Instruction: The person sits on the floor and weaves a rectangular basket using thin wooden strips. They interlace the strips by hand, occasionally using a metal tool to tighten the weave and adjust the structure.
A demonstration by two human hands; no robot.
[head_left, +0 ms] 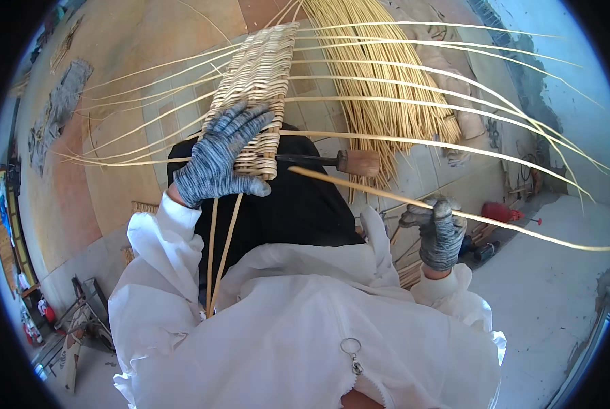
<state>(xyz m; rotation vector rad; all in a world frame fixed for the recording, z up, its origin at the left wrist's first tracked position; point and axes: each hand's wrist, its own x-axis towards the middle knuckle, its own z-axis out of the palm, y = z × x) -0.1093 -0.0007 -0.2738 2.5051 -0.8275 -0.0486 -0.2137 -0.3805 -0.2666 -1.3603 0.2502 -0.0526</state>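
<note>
A narrow woven wicker panel slants away from my lap, with long pale rods sticking out of both sides. My gloved left hand lies flat on its near end, fingers stretched out over the weave and thumb along the near edge. An awl with a wooden handle sits with its dark shaft in the panel's right edge. Out to the right, my gloved right hand is closed around a loose wicker rod. The rod's tip points at the panel just below the awl, apart from the weave.
A large bundle of thin rods lies on the floor beyond the panel. A red-handled tool rests at the right, near more sticks. Grey cloth lies at the far left. Two rods run from the panel toward my body.
</note>
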